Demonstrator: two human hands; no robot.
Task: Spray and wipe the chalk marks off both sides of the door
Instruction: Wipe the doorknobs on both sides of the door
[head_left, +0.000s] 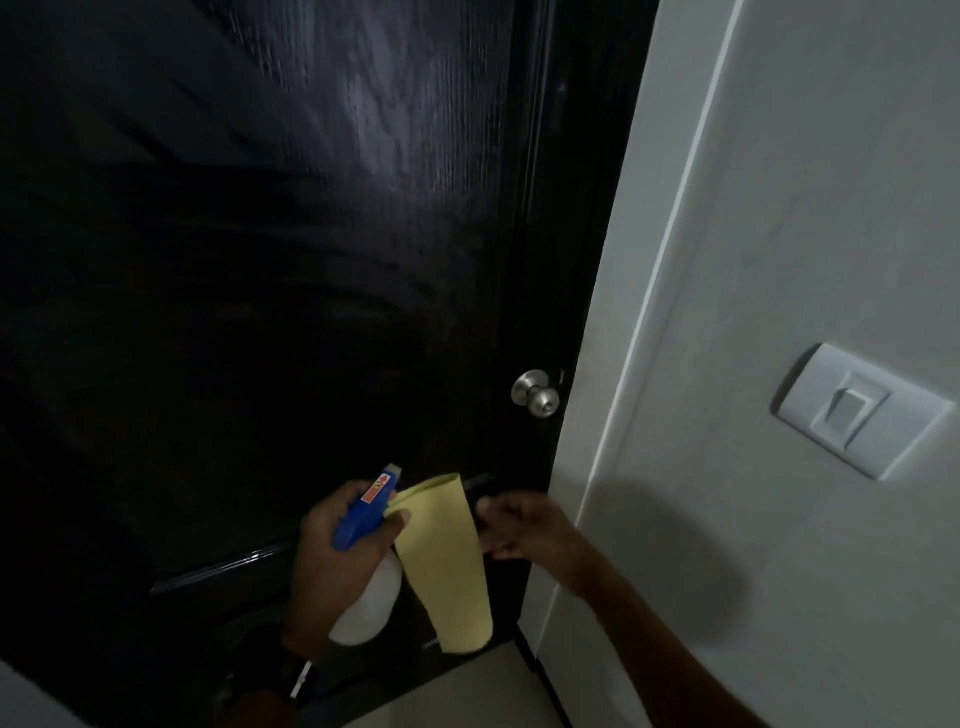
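From the head view, the dark wood-grain door (249, 260) stands shut against its frame, its steel door knob (537, 393) at the right edge beside a pale wall (779, 208) carrying a light switch (860, 410). The left hand (332, 561) grips a spray bottle (371, 566), fingers wrapped round its white body under the blue trigger head, thumb pinning the top of a yellow cloth (444, 561) that hangs down beside the bottle in front of the door's lower panel. The right hand (519, 527) is just beside the cloth, fingers loosely curled and holding nothing that I can make out. No chalk marks show on the visible face, though the light is dim; a streaky sheen on the upper panel suggests this side is probably wiped. The other side is hidden, so its state cannot be told, and it likely remains to check.
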